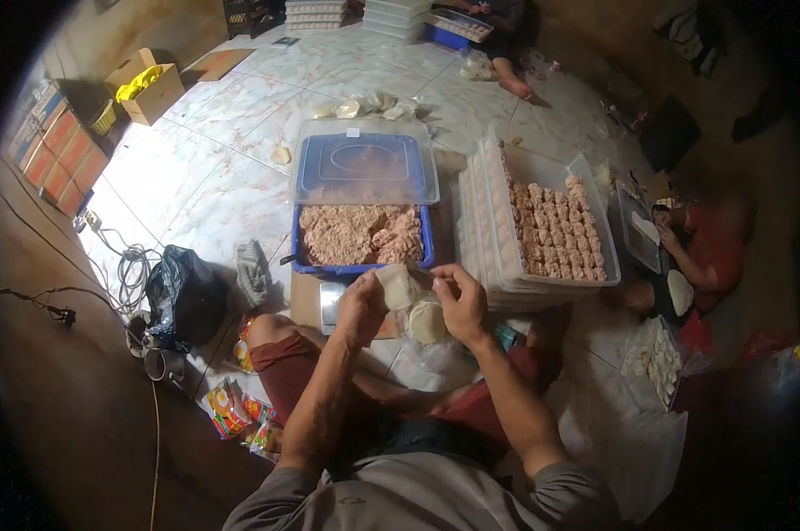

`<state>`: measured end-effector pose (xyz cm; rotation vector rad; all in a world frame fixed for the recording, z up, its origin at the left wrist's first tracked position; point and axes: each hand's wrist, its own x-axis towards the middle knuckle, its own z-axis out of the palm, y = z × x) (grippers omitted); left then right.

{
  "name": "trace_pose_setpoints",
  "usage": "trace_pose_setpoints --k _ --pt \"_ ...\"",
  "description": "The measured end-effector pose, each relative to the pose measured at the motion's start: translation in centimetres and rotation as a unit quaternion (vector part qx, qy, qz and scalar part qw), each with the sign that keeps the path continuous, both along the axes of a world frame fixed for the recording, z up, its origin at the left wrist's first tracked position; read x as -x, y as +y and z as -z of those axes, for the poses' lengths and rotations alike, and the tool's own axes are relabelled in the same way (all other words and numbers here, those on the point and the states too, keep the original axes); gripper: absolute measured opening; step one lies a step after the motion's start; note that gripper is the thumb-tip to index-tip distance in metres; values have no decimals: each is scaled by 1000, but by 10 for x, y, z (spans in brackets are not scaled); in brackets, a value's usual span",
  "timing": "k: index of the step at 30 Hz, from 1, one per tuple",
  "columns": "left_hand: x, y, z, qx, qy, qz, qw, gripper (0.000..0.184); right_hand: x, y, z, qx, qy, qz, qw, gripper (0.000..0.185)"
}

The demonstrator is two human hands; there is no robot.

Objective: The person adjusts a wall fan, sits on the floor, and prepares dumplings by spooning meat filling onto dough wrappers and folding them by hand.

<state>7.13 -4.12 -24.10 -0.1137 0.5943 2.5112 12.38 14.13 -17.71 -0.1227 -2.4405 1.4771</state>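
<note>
My left hand (362, 310) pinches a pale, thin dough wrapper (397, 288) by its left side, in front of my body. Close by on the right, my right hand (462, 305) has its thumb and fingers closed near the wrapper's far edge. A thin, dark object seems to reach from those fingers toward the wrapper, too small to name. Below and between the hands lie more round wrappers (427, 323) in clear plastic. Just beyond the hands, a blue tub (296, 257) holds pinkish minced filling (347, 232), its far half covered by a lid (362, 164).
Stacked clear trays (484, 239) stand right of the tub, the top one holding rows of filled dumplings (555, 230). A black plastic bag (185, 296) and cables (130, 265) are at left. Another person (714, 243) sits at right; someone else's foot (512, 80) shows at the back.
</note>
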Motion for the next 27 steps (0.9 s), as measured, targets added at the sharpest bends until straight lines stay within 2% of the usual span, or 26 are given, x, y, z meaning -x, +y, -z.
trace_pose_setpoints --k 2,4,6,8,9,11,12,14,15,16,18,20,21,24,26,27 --pt "-13 1 -9 18 -12 4 1000 20 -15 2 4 37 -29 5 999 15" --pt "-33 -1 6 117 -32 55 991 22 -27 5 10 50 -37 5 998 14" --pt "-43 -3 71 230 -47 163 958 32 -38 7 19 79 -32 -1 996 14" --pt "-59 -1 59 105 -53 165 979 38 -44 8 29 93 -18 -7 995 14" --pt "-55 2 56 105 -47 166 979 38 -47 10 32 93 -24 -5 995 14" --pt "-61 4 52 -10 -3 195 981 46 -57 10 29 105 -45 -4 993 15" --pt "-61 4 49 -8 -2 196 981 46 -59 11 26 106 -43 -3 993 15" --pt "-56 3 37 4 8 128 992 53 -65 9 14 59 -24 7 998 15" --pt "-52 4 40 61 37 99 993 66 -68 6 9 61 -24 7 998 15" --pt "-49 4 33 62 38 99 992 66 -70 3 4 36 -4 16 999 16" --pt "-44 1 10 -93 -28 68 993 82 -70 -1 13 11 17 24 999 18" --pt "-43 1 -10 -116 -17 48 992 88 -69 -4 37 -155 118 -39 980 24" --pt "-44 2 -13 -139 -6 28 990 95 -74 -9 43 -167 72 -55 982 27" --pt "-45 4 -8 -159 -42 -33 986 99 -73 -18 46 -149 72 -73 984 24" --pt "-44 4 9 -162 -65 8 985 102 -76 -20 42 -176 30 -102 979 25" --pt "-41 2 16 -205 -89 -1 975 103 -76 -18 42 -221 -3 -119 968 26"
